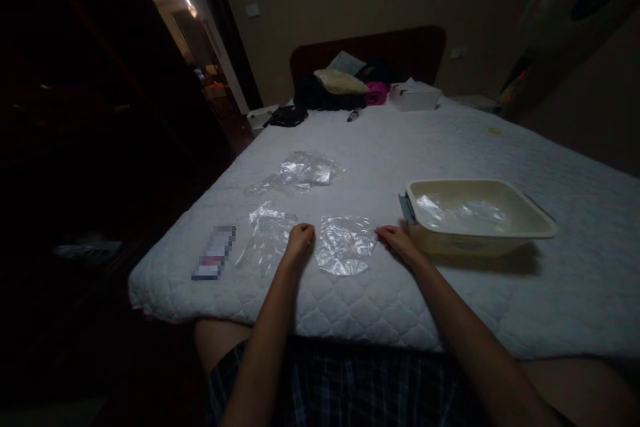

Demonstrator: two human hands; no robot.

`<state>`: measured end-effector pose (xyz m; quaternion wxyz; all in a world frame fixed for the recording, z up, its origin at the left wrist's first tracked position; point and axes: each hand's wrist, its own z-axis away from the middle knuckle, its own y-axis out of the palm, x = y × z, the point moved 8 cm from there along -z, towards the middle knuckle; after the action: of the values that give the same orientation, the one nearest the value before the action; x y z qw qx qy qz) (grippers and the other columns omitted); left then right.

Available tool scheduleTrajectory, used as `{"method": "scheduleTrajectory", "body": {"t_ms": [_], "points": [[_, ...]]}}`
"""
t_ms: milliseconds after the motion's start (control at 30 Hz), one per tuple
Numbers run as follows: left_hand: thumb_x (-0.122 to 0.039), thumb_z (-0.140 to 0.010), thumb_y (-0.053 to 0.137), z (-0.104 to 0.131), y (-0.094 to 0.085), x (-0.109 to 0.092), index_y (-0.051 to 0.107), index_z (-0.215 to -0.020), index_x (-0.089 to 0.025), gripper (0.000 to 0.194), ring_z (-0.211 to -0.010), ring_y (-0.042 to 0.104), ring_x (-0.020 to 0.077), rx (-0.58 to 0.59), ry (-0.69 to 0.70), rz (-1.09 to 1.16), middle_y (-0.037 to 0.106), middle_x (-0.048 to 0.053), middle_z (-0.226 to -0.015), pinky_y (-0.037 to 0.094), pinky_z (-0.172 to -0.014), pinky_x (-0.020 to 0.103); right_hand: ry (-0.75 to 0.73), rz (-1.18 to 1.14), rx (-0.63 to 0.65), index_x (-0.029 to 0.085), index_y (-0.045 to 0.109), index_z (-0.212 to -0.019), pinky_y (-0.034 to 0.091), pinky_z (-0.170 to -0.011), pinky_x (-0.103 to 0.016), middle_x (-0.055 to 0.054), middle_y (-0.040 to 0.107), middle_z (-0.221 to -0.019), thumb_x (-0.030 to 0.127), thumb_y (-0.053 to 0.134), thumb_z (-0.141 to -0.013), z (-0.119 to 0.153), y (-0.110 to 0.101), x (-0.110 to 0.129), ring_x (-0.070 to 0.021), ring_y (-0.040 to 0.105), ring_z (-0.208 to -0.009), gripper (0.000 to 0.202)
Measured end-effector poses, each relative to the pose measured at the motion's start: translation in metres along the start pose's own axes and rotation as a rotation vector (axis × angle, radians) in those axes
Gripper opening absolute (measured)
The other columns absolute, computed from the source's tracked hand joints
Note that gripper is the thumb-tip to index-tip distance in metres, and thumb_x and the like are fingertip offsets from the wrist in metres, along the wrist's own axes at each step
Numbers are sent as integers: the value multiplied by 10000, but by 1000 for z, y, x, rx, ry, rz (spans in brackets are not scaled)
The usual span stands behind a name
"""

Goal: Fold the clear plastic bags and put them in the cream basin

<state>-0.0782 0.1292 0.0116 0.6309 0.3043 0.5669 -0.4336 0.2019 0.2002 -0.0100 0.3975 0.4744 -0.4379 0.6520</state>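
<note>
A person's left hand (301, 238) and right hand (395, 240) pinch opposite side edges of a clear bag (345, 245) spread on the quilted bed (380, 310), fingertips closed on the film. A second bag (267, 240) lies just beside the left hand, with crumpled bags (309, 170) beyond it. Past the right hand, a tub (475, 245) holds more clear film (483, 215).

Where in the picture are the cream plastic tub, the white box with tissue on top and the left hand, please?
Cream plastic tub (465, 241): head view, on its near outer wall.
White box (416, 100): head view, on its front side.
Left hand (301, 238): head view, middle of the hand.
</note>
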Motion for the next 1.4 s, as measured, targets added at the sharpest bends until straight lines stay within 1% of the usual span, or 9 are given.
{"method": "scheduleTrajectory", "body": {"t_ms": [167, 300, 400, 567, 733, 900, 1033, 1200, 1400], "points": [[-296, -597, 643, -9, 6, 10, 618, -640, -117, 186, -409, 398, 50, 173, -102, 29, 493, -21, -487, 276, -417, 176, 23, -62, 100, 144, 610, -735, 227, -362, -182, 14, 547, -573, 466, 625, -648, -3, 7, 4, -47, 378, -402, 334], [-280, -547, 718, -10, 12, 11, 646, -651, -115, 208, -378, 376, 45, 252, -141, 44, 470, -31, -425, 246, -395, 180, 12, -144, 107, 148, 631, -774, 316, -431, -186, -2, 590, -644, 413, 686, -593, -4, 10, 6, -74, 472, -504, 326], [-232, -515, 748, -11, 15, 12, 648, -713, -122, 247, -441, 437, 50, 259, -116, 96, 555, -10, -527, 296, -435, 174, -11, -170, 92, 150, 639, -810, 366, -497, -194, -15, 617, -710, 386, 713, -565, -5, 10, 7, -92, 517, -578, 347], [-211, -491, 766, -13, 18, 18, 645, -745, -111, 298, -539, 506, 68, 266, -63, 208, 603, 11, -631, 367, -514, 184, -92, -136, 74, 138, 649, -802, 397, -559, -221, -24, 629, -724, 393, 714, -563, -3, 12, 11, -110, 529, -616, 356], [-229, -500, 766, -14, 18, 23, 656, -798, -112, 339, -561, 516, 75, 270, -58, 223, 621, 25, -672, 375, -531, 192, -169, -66, 12, 139, 661, -786, 431, -652, -265, -45, 652, -764, 394, 687, -595, -2, 9, 12, -144, 562, -686, 319], [-247, -481, 764, -17, 17, 23, 653, -728, -120, 298, -587, 520, 87, 275, 5, 196, 618, 25, -674, 364, -540, 195, -242, -5, -21, 147, 668, -781, 447, -729, -308, -58, 670, -783, 370, 671, -603, 1, 7, 18, -172, 590, -736, 286], [-240, -491, 749, -18, 17, 23, 649, -706, -124, 264, -577, 513, 83, 285, 32, 178, 613, 20, -667, 346, -528, 189, -258, 35, -44, 159, 665, -738, 459, -711, -309, -52, 673, -756, 346, 655, -601, 4, 7, 22, -175, 598, -720, 232], [-232, -494, 725, -15, 15, 21, 642, -706, -133, 248, -561, 502, 79, 260, 55, 184, 616, 17, -674, 325, -508, 186, -229, 7, -72, 164, 640, -730, 463, -548, -276, -39, 654, -690, 342, 617, -601, 6, 8, 17, -155, 575, -584, 221], [-231, -506, 695, -14, 14, 21, 639, -686, -135, 212, -511, 459, 65, 248, 56, 160, 593, 4, -620, 284, -467, 178, -321, 26, -115, 168, 622, -695, 473, -591, -286, -24, 629, -672, 275, 556, -605, 11, 8, 19, -151, 573, -598, 155]]}}
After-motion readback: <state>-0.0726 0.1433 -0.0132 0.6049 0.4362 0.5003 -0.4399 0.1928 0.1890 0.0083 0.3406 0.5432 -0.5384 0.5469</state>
